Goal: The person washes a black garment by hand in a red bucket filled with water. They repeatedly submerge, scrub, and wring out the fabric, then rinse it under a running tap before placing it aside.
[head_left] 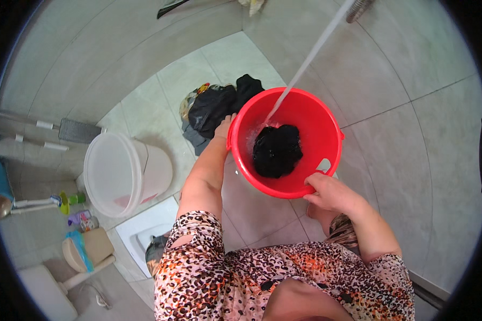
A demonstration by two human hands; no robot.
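A red bucket [241,166] stands in front of me with a soaked black cloth or garment [277,151] inside it. Water from a stream [316,51] falls into the bucket beside the cloth. My right hand [329,191] is closed over the near right rim, its fingers by an oval cut-out. At the bucket's left side my left hand [225,127] grips the outside near the rim, its fingers partly hidden by the wall. Just beyond that hand a heap of dark clothes [214,109] lies on the tiles, with a patterned piece among them.
Left of my left arm stands a white plastic bucket [158,171]. A squat toilet pan [136,230] lies below it. Along the left wall are a beige bin [99,246], brushes [35,203] and a grey mop head [80,131]. A shower hose [357,9] hangs at the top.
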